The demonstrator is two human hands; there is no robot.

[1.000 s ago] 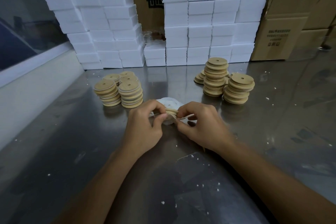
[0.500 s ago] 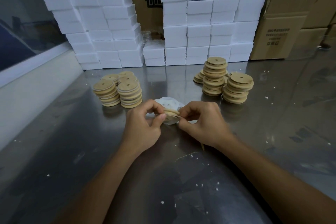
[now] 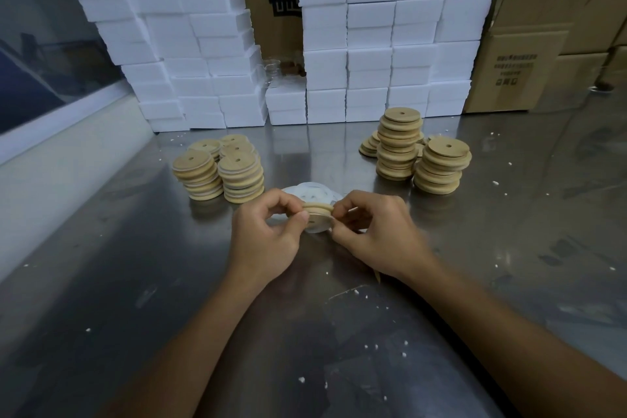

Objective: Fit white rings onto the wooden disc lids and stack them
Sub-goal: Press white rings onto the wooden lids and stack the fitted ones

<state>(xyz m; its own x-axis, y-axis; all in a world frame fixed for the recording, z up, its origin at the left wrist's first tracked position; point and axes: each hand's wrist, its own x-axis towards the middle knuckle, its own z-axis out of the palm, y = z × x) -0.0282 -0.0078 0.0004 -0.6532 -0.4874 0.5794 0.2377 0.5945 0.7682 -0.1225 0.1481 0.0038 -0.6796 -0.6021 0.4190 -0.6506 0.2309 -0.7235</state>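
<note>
A wooden disc lid (image 3: 317,214) with a white ring around its rim is held just above the metal table (image 3: 135,265), tilted toward me. My left hand (image 3: 268,241) pinches its left edge and my right hand (image 3: 376,234) pinches its right edge. A small heap of loose white rings (image 3: 310,190) lies right behind the lid. To the left stand stacks of ringed lids (image 3: 220,170). To the right stand taller stacks of bare wooden lids (image 3: 417,153).
Walls of white foam blocks (image 3: 373,44) and brown cardboard boxes (image 3: 543,44) line the back of the table. A white ledge (image 3: 51,153) runs along the left side. White crumbs dot the metal surface.
The lid has been turned between my fingers and now tilts more toward me, with the ring showing along its lower rim. Both hands stay in the same place.
</note>
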